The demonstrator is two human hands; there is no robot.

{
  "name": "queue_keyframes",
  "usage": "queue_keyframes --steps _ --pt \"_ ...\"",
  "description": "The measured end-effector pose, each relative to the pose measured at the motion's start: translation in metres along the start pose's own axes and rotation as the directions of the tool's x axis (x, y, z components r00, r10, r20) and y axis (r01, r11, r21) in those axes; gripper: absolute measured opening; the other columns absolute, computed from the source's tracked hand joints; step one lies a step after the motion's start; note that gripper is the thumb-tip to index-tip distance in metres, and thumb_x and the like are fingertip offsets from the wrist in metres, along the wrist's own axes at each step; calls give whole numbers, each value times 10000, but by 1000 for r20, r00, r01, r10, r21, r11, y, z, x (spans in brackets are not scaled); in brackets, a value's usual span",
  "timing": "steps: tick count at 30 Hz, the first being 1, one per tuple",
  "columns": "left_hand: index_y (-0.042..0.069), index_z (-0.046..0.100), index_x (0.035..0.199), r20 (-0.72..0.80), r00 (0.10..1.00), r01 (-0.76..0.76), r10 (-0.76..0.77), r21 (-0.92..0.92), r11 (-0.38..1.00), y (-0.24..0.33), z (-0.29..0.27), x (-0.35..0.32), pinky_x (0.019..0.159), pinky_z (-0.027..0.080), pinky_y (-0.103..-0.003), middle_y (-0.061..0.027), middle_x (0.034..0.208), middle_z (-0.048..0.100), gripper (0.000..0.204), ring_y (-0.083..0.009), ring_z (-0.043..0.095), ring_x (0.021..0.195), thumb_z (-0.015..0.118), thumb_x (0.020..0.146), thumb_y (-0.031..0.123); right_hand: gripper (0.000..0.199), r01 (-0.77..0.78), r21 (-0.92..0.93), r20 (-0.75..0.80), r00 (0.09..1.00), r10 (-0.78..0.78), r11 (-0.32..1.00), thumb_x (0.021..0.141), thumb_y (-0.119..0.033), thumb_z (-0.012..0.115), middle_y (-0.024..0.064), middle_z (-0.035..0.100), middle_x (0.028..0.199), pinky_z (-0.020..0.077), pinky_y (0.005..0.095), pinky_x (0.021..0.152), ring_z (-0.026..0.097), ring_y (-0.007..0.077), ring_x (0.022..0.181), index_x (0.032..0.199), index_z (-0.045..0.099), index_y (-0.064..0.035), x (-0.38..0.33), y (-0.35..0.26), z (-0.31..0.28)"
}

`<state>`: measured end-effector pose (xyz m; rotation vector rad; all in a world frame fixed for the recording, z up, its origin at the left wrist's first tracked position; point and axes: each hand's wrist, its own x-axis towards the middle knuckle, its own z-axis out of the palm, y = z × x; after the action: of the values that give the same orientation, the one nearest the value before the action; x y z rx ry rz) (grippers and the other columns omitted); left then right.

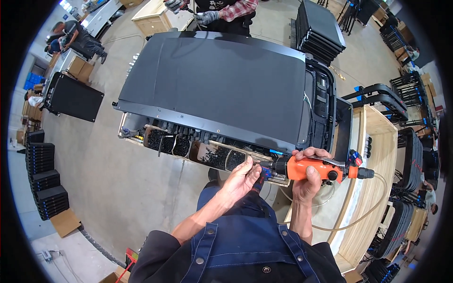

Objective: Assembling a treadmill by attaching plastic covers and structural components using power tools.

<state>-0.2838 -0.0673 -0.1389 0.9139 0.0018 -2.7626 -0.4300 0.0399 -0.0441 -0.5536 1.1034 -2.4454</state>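
Observation:
My right hand (306, 186) grips an orange air-powered driver (325, 170) with a black front end pointing left, held level in front of my body. The thumb lies along its near side. Close to the driver's tip, my left hand (239, 178) has its thumb and fingers pinched together; what they hold is too small to make out. A wooden parts tray (188, 159) with compartments of black screws (214, 155) lies just beyond my left hand. Above the tray stretches a large black flat deck (212, 89) with a metal-edged frame. Partly behind my fingers is a blue-and-red tool (266, 175).
A clear hose (377, 207) loops from the driver past a wooden crate (373, 188) at right. Across the deck stands a co-worker with grey gloves (206, 18). Stacked black panels (318, 30) stand at far right; black parts (47, 188) are piled at left.

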Motion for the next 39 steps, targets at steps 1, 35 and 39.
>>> queue_keyframes --steps 1,35,39 --pt "16 652 1009 1 1000 1 -1 1 1000 3 0 -1 708 617 -220 -71 860 694 292 -152 703 799 654 966 305 469 2 0 0 1000 -2 1000 783 -108 753 132 618 1091 490 520 994 647 273 967 1189 520 -82 -1 2 1" --pt "144 510 898 2 924 382 -382 -53 923 153 -50 41 376 193 -212 71 644 400 433 -47 298 463 475 1007 561 424 176 -712 311 947 81 679 712 118 715 146 678 1031 587 349 816 691 207 908 1082 572 -35 31 167 180" --pt "65 588 1098 -158 977 188 -146 303 934 159 -66 13 660 455 -261 -13 909 633 159 -108 585 779 513 978 137 410 223 -718 396 910 124 659 698 130 697 131 680 980 589 340 790 689 203 893 1052 579 -40 39 173 182"
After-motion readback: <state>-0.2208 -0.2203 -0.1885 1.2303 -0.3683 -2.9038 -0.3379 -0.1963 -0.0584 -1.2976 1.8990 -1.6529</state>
